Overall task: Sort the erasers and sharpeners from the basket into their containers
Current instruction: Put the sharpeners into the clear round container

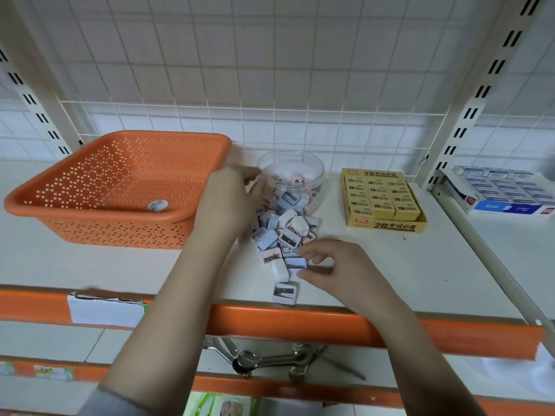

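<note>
A heap of pastel sharpeners is spread on the shelf, running from the clear jar toward the shelf's front edge, where one pale sharpener lies nearest the orange lip. The jar is tipped toward that edge and partly filled with more sharpeners. A blue sharpener is pinched at the fingertips of the right hand, the other fingers loosely curled. The left hand is held against the jar's left side; whether its fingers grip the jar cannot be told. The orange basket, toward the shelf's left end, is seen to hold nothing but a sticker, so emptying appears done. The yellow box, right of the jar, is packed with erasers. Only the loose sharpeners seem left to be put in the jar.
</note>
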Motion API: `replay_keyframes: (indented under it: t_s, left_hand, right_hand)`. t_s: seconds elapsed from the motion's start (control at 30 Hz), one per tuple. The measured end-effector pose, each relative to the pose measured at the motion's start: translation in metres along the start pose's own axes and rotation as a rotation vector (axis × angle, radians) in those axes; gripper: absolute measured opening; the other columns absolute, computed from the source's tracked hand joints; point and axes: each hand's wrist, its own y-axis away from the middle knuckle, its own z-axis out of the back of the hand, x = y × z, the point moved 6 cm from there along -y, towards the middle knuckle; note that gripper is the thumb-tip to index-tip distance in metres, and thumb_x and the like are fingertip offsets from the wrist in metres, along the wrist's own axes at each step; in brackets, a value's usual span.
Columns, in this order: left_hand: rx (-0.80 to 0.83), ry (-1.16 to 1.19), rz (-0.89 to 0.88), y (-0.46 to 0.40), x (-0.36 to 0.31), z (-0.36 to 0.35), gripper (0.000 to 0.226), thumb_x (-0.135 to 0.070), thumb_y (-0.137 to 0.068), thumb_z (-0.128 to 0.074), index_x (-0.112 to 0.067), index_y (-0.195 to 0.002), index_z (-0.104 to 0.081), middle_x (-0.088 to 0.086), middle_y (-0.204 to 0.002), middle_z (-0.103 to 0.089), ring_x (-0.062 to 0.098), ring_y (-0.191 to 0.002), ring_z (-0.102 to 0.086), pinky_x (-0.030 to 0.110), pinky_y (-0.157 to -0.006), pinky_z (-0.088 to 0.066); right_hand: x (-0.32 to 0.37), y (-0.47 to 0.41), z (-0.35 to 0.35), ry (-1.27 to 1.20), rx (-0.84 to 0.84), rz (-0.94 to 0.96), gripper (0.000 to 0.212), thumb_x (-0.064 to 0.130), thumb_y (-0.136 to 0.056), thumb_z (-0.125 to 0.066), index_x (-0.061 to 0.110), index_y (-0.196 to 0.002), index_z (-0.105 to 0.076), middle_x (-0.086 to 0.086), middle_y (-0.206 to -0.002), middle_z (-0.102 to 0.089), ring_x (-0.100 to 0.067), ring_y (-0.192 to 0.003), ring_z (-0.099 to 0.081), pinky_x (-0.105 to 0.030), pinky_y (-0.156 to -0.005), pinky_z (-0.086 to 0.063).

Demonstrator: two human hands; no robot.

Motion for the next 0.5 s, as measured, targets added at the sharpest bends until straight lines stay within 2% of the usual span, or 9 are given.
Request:
replay_keyframes:
  t_s: [0.13, 0.2, 0.33, 0.43, 0.5]
  left_hand:
    - [-0.068, -0.018, -0.059, 0.044, -0.002, -0.002, 0.015, -0.008, -0.085, -0.059, -0.006, -0.093, -0.072, 0.015, -0.088, -0.068, 0.031, -0.077, -0.063, 0.040, -0.070, -0.051]
    - [-0.067, -0.061, -0.024, 0.058, 0.010, -0.010, 0.012, -0.008, -0.085, -0.059, -0.004, -0.086, -0.071, 0.015, -0.082, -0.065, 0.031, -0.073, -0.060, 0.038, -0.065, -0.047]
    - [-0.089, -0.101, 0.074, 0.068, 0.036, -0.016, 0.012, -0.012, -0.083, -0.064, -0.003, -0.077, -0.069, 0.016, -0.072, -0.061, 0.032, -0.063, -0.055, 0.030, -0.055, -0.038]
    - [-0.087, -0.106, 0.070, 0.068, 0.040, -0.016, 0.015, -0.016, -0.084, -0.064, -0.005, -0.075, -0.069, 0.016, -0.071, -0.061, 0.034, -0.064, -0.055, 0.026, -0.056, -0.033]
    - [-0.081, -0.080, 0.115, 0.068, 0.045, -0.014, 0.017, -0.020, -0.086, -0.063, -0.005, -0.083, -0.070, 0.018, -0.079, -0.062, 0.035, -0.071, -0.056, 0.029, -0.059, -0.036]
  right_hand:
    - [0.001, -0.001, 0.018, 0.009, 0.060, 0.018, 0.023, 0.029, -0.077, -0.075, 0.036, -0.098, -0.068, 0.016, -0.091, -0.064, 0.008, -0.084, -0.056, -0.005, -0.073, -0.041]
    - [0.004, -0.007, 0.040, -0.003, 0.017, 0.013, 0.020, 0.029, -0.077, -0.075, 0.037, -0.093, -0.067, 0.017, -0.086, -0.063, 0.007, -0.082, -0.057, -0.004, -0.067, -0.038]
    - [0.024, -0.040, 0.076, -0.009, -0.189, 0.090, 0.016, 0.027, -0.076, -0.075, 0.033, -0.089, -0.068, 0.018, -0.075, -0.062, -0.002, -0.075, -0.058, -0.013, -0.066, -0.042]
    - [0.034, -0.078, 0.083, -0.048, -0.287, 0.125, 0.017, 0.023, -0.077, -0.076, 0.024, -0.092, -0.068, 0.010, -0.081, -0.065, -0.001, -0.071, -0.058, -0.007, -0.066, -0.043]
    - [0.036, -0.103, 0.081, -0.039, -0.303, 0.121, 0.017, 0.022, -0.078, -0.075, 0.019, -0.093, -0.069, 0.004, -0.084, -0.065, 0.001, -0.068, -0.056, -0.003, -0.061, -0.041]
